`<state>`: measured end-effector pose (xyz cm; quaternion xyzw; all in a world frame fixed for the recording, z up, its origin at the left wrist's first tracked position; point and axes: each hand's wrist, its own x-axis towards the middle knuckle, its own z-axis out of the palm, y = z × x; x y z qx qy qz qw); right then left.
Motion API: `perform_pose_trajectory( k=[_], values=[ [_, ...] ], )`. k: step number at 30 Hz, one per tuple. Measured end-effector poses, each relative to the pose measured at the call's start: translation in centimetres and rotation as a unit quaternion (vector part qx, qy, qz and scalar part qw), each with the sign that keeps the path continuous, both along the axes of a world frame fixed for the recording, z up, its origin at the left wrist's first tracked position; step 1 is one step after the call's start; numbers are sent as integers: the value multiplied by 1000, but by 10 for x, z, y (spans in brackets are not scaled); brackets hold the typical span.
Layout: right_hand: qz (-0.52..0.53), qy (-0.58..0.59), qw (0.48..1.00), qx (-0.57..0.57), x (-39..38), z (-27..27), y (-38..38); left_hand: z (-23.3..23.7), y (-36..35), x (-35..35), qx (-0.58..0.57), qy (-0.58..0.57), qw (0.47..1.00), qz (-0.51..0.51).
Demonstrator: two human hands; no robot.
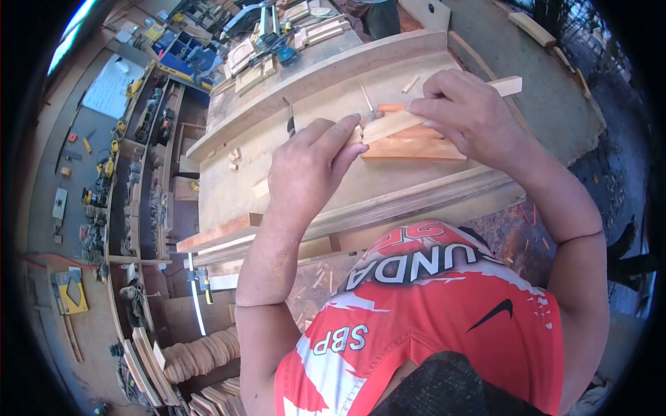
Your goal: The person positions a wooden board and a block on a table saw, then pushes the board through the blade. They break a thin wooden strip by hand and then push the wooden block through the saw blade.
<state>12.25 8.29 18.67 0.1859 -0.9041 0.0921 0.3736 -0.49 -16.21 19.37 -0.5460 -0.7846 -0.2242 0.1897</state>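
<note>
A pale wooden strip (392,127) is held up between my hands over the workbench. My left hand (312,159) pinches a small piece of wood at the strip's left end, thumb and forefinger closed on it. My right hand (472,118) grips the strip farther along, and its far end sticks out beyond the knuckles. Beneath the strip lies an orange-brown wooden block (416,147) on the bench top (236,187). Whether the small piece and the strip are joined cannot be made out.
A long raised board (319,87) runs along the bench's far side. Small offcuts (234,159) and a thin stick (366,97) lie on the top. Shelves with tools (142,132) stand at left. Part of another person (381,19) shows beyond the bench.
</note>
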Motion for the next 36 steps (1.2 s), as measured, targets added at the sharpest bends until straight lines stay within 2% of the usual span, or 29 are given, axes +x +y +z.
perform_pose_trajectory(
  k=[23, 29, 32, 34, 36],
  values=[
    [2, 39, 999, 1, 4, -4, -1, 5, 3, 4, -34, 36, 999, -5],
    [-3, 36, 999, 7, 4, -12, -2, -4, 5, 0, -11, 35, 999, -39],
    [-2, 52, 998, 28, 3, -14, -3, -9, 8, -1, 14, -10, 998, -57],
    [-8, 69, 996, 50, 1, -16, -4, -11, 10, -3, 17, -106, 993, -47],
    [-9, 78, 995, 57, 0, -16, -5, -17, 12, -2, 33, -133, 990, -24]
  ],
)
